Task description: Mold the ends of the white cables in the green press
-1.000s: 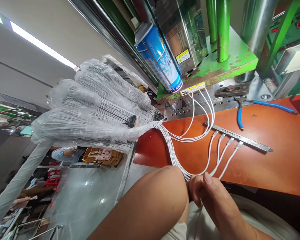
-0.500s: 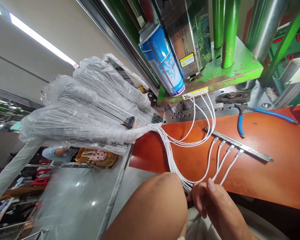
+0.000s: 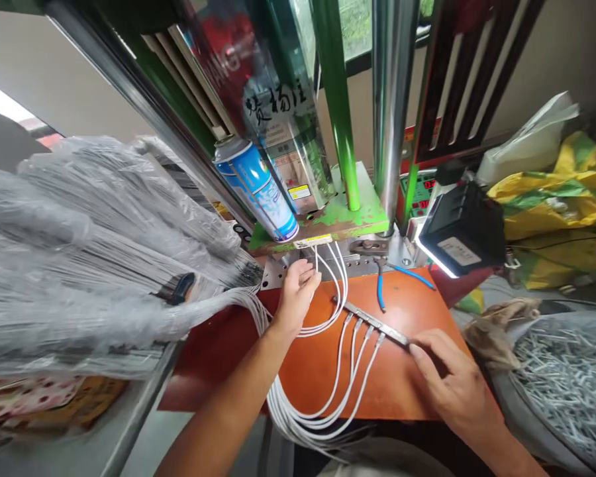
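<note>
My left hand is at the front of the press, its thumb and fingers closed around a white cable that comes out from under the green plate. At the lower right, my right hand pinches the near end of a slim metal bar with thumb and fingertips. Several white cables with plug ends sit in a row along that bar, which lies slanted on the orange table. Their lengths loop down into a cable bundle hanging over the table's front edge.
A blue spray can leans against the press. Blue-handled pliers lie behind the bar. Plastic-wrapped cable bundles fill the left. To the right are a lit black lamp and a bag of small pale pieces.
The view has swung right. My left hand has moved up from the near side to the cables at the press. The right hand has left the lower cable bundle and taken the bar's end.
</note>
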The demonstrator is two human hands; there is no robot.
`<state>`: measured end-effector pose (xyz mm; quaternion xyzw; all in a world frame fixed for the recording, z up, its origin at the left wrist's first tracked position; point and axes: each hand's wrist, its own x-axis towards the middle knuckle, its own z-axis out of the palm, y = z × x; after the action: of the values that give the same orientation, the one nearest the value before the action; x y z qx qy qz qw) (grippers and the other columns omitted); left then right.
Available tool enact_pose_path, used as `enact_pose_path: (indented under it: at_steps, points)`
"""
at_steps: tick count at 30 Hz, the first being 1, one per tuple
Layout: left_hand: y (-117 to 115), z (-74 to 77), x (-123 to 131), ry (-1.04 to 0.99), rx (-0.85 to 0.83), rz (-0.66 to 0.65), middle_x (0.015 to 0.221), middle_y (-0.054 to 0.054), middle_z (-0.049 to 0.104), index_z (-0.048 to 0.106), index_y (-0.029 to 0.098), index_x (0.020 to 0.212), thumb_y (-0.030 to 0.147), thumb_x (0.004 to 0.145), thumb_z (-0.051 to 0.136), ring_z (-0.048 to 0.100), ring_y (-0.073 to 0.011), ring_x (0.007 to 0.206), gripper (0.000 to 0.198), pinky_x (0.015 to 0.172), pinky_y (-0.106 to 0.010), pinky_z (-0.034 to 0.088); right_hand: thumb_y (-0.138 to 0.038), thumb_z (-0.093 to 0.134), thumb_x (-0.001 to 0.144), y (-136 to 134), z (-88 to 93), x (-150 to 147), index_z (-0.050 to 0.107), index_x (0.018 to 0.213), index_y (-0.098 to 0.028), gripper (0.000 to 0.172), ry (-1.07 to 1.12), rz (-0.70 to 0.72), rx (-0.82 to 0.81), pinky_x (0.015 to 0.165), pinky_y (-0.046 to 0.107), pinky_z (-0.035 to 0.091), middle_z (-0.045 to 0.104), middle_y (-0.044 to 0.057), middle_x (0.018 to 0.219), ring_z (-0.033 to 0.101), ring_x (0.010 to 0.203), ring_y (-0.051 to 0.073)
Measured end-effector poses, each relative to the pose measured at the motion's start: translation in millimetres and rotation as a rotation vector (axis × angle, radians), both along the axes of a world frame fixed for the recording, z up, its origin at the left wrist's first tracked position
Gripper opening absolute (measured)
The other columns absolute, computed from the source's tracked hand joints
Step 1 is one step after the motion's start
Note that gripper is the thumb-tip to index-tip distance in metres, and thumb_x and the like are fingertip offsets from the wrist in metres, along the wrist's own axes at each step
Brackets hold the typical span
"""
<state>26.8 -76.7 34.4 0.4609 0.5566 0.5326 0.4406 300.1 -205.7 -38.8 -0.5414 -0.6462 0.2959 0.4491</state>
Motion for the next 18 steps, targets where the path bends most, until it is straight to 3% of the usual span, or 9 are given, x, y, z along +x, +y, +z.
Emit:
enact_pose_path:
  at_steps: [2,6,9,12,14,18]
  points:
    - [27.0,-10.8,14.5,-0.258,-0.115,-0.058,0.118,-0.01,0.068,0.059,0.019,0.112,0.026,0.082,0.076,0.068,-0.0204,0.113,0.036,0.105,-0.038,0.049,-0.036,0.055,0.103,1.0,0.6,-2.5,0.064,0.102,-0.025,0.014,0.0,0.007,-0.002,0.084,0.034,0.05,0.065,0.005,0.101,0.063,0.096,0.022]
    - [62.2,-9.3,27.4,-0.562,-0.288,-0.316,0.098,-0.01,0.071,0.061,0.016,0.099,0.03,0.088,0.07,0.072,-0.0213,0.092,0.021,0.093,-0.039,0.054,-0.035,0.055,0.103,-0.1,-2.8,3.2,0.064,0.102,-0.025,0.013,-0.006,0.015,-0.005,0.086,0.031,0.051,0.067,0.005,0.102,0.065,0.096,0.022]
    - [71.2,-12.8,18.8,-0.597,-0.282,-0.372,0.081,-0.003,0.065,0.064,0.015,0.099,0.03,0.088,0.072,0.064,-0.0128,0.068,0.02,0.074,-0.031,0.055,-0.036,0.056,0.102,-0.1,-6.5,9.6,0.065,0.103,-0.025,0.014,-0.03,0.013,0.002,0.084,0.029,0.053,0.068,0.004,0.103,0.066,0.095,0.021]
    - [71.6,-28.2,2.7,-0.591,-0.246,-0.36,0.07,0.004,0.052,0.067,0.013,0.1,0.031,0.084,0.079,0.045,-0.0047,0.052,0.027,0.05,-0.018,0.037,-0.039,0.058,0.101,1.2,-9.0,13.4,0.066,0.104,-0.026,0.016,-0.064,0.019,-0.007,0.083,0.025,0.053,0.069,0.003,0.104,0.067,0.092,0.019]
    - [71.1,-40.8,-6.3,-0.59,-0.24,-0.367,0.068,0.004,0.049,0.068,0.01,0.099,0.033,0.081,0.083,0.039,-0.0031,0.05,0.032,0.045,-0.015,0.026,-0.04,0.059,0.1,1.4,-12.0,16.0,0.067,0.106,-0.026,0.018,-0.09,0.018,-0.027,0.083,0.023,0.054,0.069,0.002,0.106,0.067,0.092,0.018]
    - [73.4,-59.6,-13.4,-0.584,-0.215,-0.394,0.068,0.003,0.05,0.069,0.008,0.098,0.041,0.078,0.086,0.036,-0.0018,0.049,0.042,0.043,-0.015,0.018,-0.04,0.062,0.098,-0.2,-19.1,21.9,0.069,0.11,-0.025,0.02,-0.118,0.009,-0.036,0.083,0.023,0.054,0.07,0.003,0.109,0.068,0.092,0.019]
